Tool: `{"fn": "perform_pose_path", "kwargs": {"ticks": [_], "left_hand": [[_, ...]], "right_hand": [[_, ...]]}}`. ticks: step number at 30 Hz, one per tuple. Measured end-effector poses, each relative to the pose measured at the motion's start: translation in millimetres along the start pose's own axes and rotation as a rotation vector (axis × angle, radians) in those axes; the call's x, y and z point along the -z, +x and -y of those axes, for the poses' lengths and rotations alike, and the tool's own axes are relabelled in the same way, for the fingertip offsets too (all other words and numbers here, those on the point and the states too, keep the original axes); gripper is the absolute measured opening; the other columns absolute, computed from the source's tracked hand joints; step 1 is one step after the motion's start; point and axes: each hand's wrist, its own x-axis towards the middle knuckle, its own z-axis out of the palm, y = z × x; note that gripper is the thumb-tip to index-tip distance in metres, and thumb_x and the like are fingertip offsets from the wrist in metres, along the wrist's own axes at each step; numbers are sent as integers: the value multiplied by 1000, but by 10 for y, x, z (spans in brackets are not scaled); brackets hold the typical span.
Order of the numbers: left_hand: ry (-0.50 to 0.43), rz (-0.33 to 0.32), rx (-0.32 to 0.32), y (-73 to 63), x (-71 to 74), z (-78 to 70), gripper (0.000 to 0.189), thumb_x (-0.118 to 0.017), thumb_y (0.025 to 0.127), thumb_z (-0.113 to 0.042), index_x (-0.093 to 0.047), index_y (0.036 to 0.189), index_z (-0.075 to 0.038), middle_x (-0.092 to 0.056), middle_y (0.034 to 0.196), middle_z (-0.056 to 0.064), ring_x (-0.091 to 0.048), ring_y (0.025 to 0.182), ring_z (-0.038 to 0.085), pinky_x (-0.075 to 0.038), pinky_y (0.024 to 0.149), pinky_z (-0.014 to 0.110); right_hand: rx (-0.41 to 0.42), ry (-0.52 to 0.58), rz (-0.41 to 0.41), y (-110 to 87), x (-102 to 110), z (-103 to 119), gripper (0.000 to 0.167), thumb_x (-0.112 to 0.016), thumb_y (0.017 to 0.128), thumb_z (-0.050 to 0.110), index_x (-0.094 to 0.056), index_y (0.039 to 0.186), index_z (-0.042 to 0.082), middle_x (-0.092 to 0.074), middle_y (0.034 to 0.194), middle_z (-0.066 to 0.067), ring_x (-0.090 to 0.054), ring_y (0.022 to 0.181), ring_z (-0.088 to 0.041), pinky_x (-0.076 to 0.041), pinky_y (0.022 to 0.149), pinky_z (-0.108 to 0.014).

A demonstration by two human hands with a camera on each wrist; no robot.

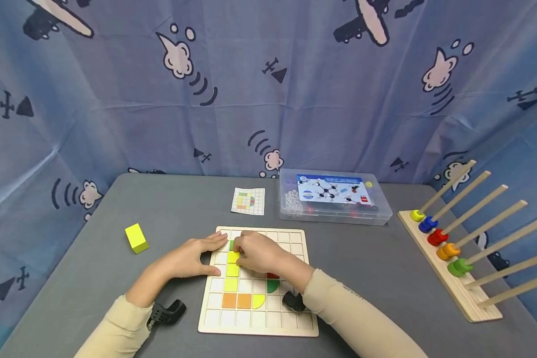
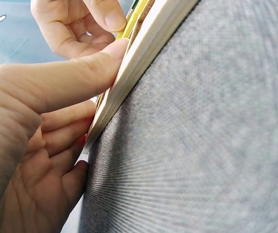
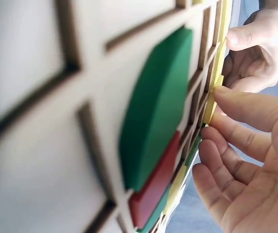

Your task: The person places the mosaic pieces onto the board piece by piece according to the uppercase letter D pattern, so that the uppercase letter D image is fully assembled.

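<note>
A wooden grid board (image 1: 215,323) lies on the grey table. My left hand (image 1: 189,257) rests at its left edge with the fingers extended; in the left wrist view its thumb (image 2: 80,80) touches the rim. Over the board's upper part, my right hand (image 1: 261,251) pinches a yellow square tile (image 1: 233,257) between thumb and index finger. Below this tile, in the same column, sit more yellow squares (image 1: 230,284). Two orange squares (image 1: 229,301) and a yellow rounded piece (image 1: 258,301) form a lower row. A green piece (image 3: 158,107) and a red piece (image 3: 151,187) lie under the right forearm.
A small pattern card (image 1: 248,201) lies behind the board, beside a clear plastic case (image 1: 335,214) with a molecule label. A yellow block (image 1: 136,238) stands at the left. On the right is a wooden peg stand (image 1: 456,278) with coloured rings. A patterned curtain (image 1: 250,74) hangs behind.
</note>
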Motion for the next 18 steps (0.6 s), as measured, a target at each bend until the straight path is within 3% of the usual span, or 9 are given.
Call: {"fn": "perform_pose_path", "kwargs": {"ticks": [12, 18], "left_hand": [[7, 0, -1, 3, 12, -10, 80, -73, 80, -41, -41, 143, -5, -35, 152, 5, -27, 143, 26, -33, 108, 50], [3, 0, 5, -4, 5, -14, 81, -73, 80, -42, -40, 144, -6, -34, 152, 5, -26, 143, 27, -33, 108, 50]], "right_hand": [[-34, 8, -49, -8, -32, 17, 19, -73, 82, 19, -71, 98, 9, -62, 88, 0, -50, 70, -6, -47, 67, -19], [-34, 71, -86, -123, 77, -55, 33, -73, 83, 23, -68, 111, 6, -66, 102, -4, -59, 84, -11, -51, 78, -26]]}}
